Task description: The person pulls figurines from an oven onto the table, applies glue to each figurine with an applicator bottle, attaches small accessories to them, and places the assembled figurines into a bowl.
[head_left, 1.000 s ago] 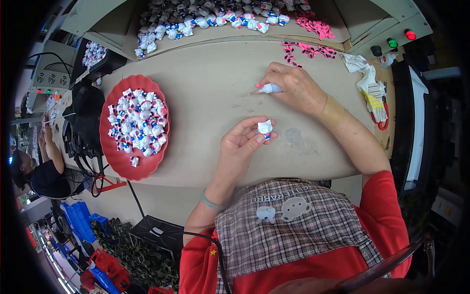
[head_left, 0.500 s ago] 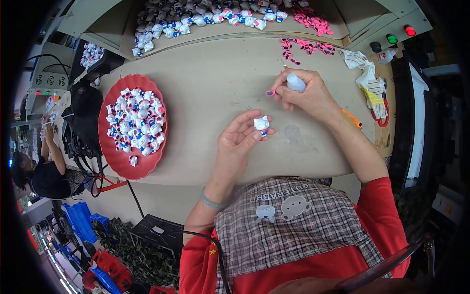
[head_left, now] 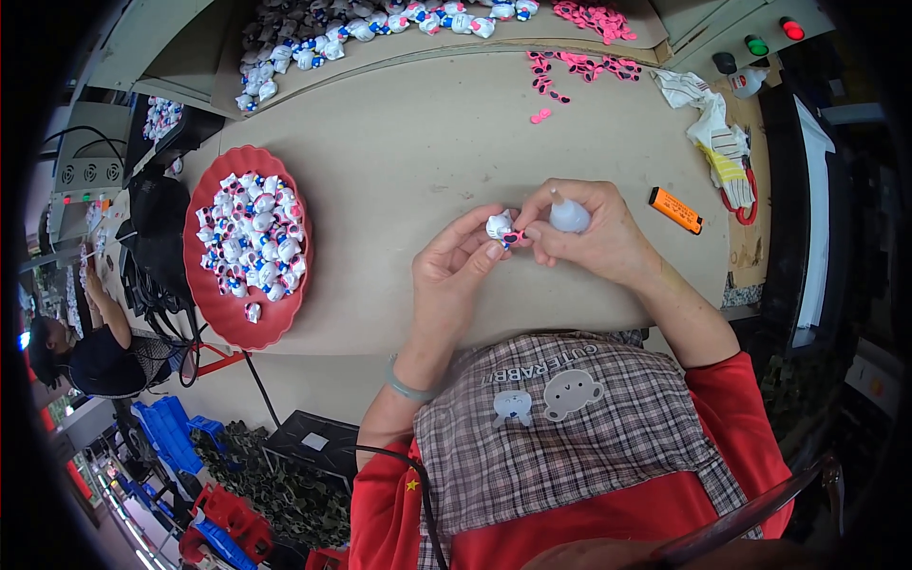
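My left hand [head_left: 445, 275] pinches a small white cat figurine [head_left: 499, 224] between thumb and fingers, over the middle of the table. My right hand [head_left: 608, 237] has come up against it from the right. Thumb and forefinger there hold a tiny pair of pink sunglasses [head_left: 514, 237] with dark lenses at the figurine's front; whether the two are joined I cannot tell. Tucked in the same hand is a pale squeeze bottle [head_left: 569, 217] with a thin nozzle pointing up. To the left, a red scalloped tray [head_left: 201, 296] carries a heap of similar figurines [head_left: 255, 233], many with pink glasses.
Loose pink sunglasses [head_left: 584, 66] lie at the table's far side, below a shelf of white figurines [head_left: 366, 28]. An orange lighter-like object [head_left: 676, 210] rests right of my hand. Further right are a white-and-yellow glove [head_left: 708, 123] and red-handled scissors [head_left: 746, 204]. Another person [head_left: 90, 337] sits far left.
My right hand has moved down and left, bringing the pink sunglasses to the figurine in my left hand. The figurine has tilted. The whole view has shifted slightly.
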The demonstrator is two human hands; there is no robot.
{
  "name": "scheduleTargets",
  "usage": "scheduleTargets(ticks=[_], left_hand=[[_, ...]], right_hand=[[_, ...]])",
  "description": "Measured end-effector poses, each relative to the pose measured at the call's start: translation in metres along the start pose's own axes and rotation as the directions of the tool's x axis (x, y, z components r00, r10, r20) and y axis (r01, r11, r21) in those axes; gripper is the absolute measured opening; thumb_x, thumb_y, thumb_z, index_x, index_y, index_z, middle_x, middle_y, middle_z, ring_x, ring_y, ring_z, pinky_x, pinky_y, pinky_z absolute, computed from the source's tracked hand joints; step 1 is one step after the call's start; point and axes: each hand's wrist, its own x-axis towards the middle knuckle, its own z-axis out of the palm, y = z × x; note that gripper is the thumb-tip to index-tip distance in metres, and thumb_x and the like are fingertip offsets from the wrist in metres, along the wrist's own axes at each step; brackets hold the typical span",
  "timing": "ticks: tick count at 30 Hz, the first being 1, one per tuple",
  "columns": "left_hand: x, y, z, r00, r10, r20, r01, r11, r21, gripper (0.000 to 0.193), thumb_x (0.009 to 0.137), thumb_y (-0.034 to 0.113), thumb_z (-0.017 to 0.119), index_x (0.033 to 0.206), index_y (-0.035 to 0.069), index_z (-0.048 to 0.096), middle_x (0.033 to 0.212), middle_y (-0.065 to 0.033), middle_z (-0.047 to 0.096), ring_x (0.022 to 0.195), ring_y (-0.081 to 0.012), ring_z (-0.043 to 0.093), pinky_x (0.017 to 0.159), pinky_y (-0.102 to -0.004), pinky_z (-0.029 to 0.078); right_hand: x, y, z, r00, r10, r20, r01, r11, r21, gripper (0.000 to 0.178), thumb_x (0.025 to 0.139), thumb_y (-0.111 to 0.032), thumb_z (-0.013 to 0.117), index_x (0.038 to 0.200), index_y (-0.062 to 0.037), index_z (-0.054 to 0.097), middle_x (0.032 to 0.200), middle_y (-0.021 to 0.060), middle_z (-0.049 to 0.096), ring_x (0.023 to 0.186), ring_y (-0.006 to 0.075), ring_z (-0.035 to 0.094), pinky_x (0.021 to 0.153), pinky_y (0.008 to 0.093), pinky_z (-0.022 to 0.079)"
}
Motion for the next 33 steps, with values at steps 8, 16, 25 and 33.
scheduleTargets(ticks=[8, 16, 25, 33], left_hand=[[-0.002, -0.001, 0.004, 1.0, 0.024, 0.016, -0.025, 0.997, 0.069, 0.037, 0.087, -0.003, 0.058, 0.123, -0.005, 0.052, 0.111, -0.0115, 0.061, 0.098, -0.0181, 0.061, 0.085, -0.0293, 0.05], [-0.003, -0.004, 0.007, 0.999, 0.044, 0.02, -0.046, 0.988, 0.145, 0.035, 0.087, -0.005, 0.057, 0.122, -0.005, 0.053, 0.115, -0.0133, 0.06, 0.102, -0.018, 0.06, 0.089, -0.0296, 0.049], [-0.003, -0.007, 0.013, 0.981, 0.196, -0.002, -0.182, 0.917, 0.354, 0.032, 0.084, -0.007, 0.059, 0.116, -0.004, 0.057, 0.115, -0.014, 0.061, 0.1, -0.0175, 0.061, 0.086, -0.0281, 0.052], [-0.003, -0.007, 0.014, 0.985, 0.168, -0.039, -0.147, 0.939, 0.31, 0.023, 0.085, -0.005, 0.059, 0.108, -0.004, 0.058, 0.113, -0.0148, 0.062, 0.101, -0.0191, 0.061, 0.088, -0.0303, 0.051]], right_hand=[[-0.005, 0.01, 0.004, 0.981, -0.177, -0.076, 0.152, 0.955, -0.255, 0.01, 0.077, 0.001, 0.064, 0.087, -0.0012, 0.065, 0.073, 0.005, 0.065, 0.062, 0.0093, 0.061, 0.056, 0.0235, 0.05], [-0.007, 0.015, 0.007, 0.958, -0.237, -0.164, 0.155, 0.902, -0.402, 0.007, 0.075, 0.001, 0.065, 0.08, -0.002, 0.062, 0.068, 0.0033, 0.063, 0.058, 0.0089, 0.06, 0.054, 0.0235, 0.048], [-0.009, 0.026, 0.014, 0.912, -0.349, -0.218, 0.168, 0.8, -0.576, 0.013, 0.07, -0.003, 0.07, 0.08, -0.0029, 0.061, 0.074, 0.0074, 0.065, 0.068, 0.0175, 0.065, 0.061, 0.0277, 0.049], [-0.009, 0.03, 0.016, 0.917, -0.321, -0.238, 0.181, 0.865, -0.467, 0.022, 0.07, -0.003, 0.068, 0.086, -0.0052, 0.054, 0.074, 0.0076, 0.063, 0.07, 0.026, 0.066, 0.06, 0.0327, 0.051]])
